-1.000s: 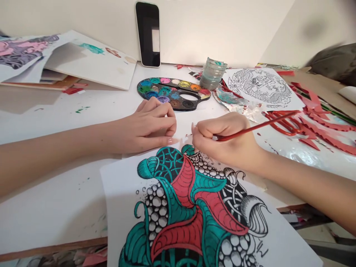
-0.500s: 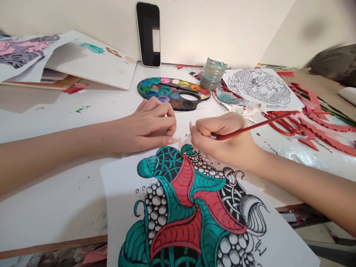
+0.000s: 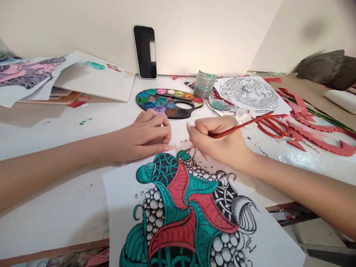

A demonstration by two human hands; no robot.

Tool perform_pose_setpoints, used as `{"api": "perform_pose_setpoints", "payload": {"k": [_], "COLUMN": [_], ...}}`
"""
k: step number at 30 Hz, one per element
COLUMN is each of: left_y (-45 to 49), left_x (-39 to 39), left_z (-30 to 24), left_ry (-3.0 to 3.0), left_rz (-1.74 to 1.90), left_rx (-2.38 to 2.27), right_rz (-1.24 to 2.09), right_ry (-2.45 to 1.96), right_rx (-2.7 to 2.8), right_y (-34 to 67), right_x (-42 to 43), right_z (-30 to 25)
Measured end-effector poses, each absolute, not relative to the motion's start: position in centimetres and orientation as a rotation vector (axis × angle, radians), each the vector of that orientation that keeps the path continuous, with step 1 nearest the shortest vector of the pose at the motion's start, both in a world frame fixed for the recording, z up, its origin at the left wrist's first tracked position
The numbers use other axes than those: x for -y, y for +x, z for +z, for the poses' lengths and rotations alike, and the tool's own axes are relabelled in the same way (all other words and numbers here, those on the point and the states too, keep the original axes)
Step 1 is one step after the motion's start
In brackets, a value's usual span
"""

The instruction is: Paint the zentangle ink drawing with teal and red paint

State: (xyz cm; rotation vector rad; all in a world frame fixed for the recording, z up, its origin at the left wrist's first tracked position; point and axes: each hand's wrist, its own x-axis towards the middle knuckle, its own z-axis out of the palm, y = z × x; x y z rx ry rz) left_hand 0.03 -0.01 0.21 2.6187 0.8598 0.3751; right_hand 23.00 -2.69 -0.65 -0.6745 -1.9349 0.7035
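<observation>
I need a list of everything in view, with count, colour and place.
Painted drawing: 1, teal, red and black, on paper, front centre.
Watercolour palette: 1, black with many colours, behind the hands.
Paintbrush: 1, red handle, in the right hand.
Scissors: 1, red handles, right of the brush.
Phone: 1, black, leaning against the wall.
Jar: 1, clear with teal stains, behind the palette.
Dragon drawing: 1, black on white, back right.
Paper scraps: many, red, at right.
Left hand: 1, bare, curled, behind the painted sheet.
Right hand: 1, bare, gripping the brush.
</observation>
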Motion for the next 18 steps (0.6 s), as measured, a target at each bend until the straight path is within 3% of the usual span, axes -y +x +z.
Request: {"api": "perform_pose_setpoints", "payload": {"k": [9,18], "left_y": [-0.1,-0.2], "left_x": [-0.1,-0.8], "left_z": [-0.1,-0.2], "left_ry": [2.636,2.642], "left_rz": [0.38,0.332], "left_rx": [-0.836,-0.732], "right_rz": [0.949,0.66], "right_ry": [-0.757,-0.833], "right_rx": [1.637,1.781], "right_y": [23.0,23.3], "right_x": [1.6,-2.1], "right_z": [-1.1,0.7]}}
